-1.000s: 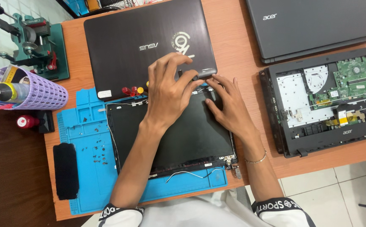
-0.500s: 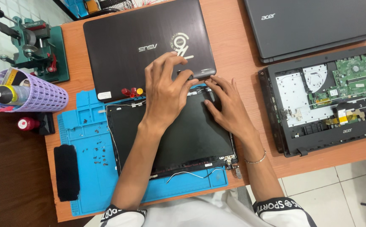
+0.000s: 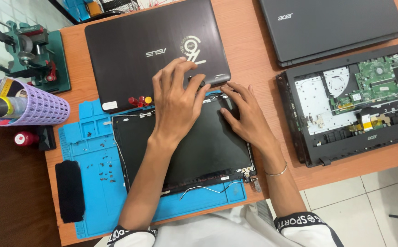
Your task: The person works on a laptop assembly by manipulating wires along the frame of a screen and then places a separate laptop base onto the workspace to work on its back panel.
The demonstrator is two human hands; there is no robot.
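A black laptop screen panel [image 3: 194, 151] lies flat on a blue work mat [image 3: 91, 174], with thin cables and a hinge at its near right corner. My left hand [image 3: 176, 98] presses on the panel's far edge, fingers spread, reaching onto the closed dark laptop [image 3: 135, 50] behind it. My right hand [image 3: 244, 112] rests with fingertips on the panel's far right corner. Neither hand holds anything.
An opened laptop base [image 3: 359, 100] with a green board lies at right, a closed grey laptop [image 3: 331, 25] behind it. At left stand a purple mesh basket [image 3: 34, 107], a green clamp tool [image 3: 29, 55] and a small red-capped bottle [image 3: 25, 138]. Small screws dot the mat; red and yellow screwdriver handles [image 3: 139, 99] lie by the panel.
My left hand has slid slightly up and right along the panel's far edge. My right hand stays at the far right corner.
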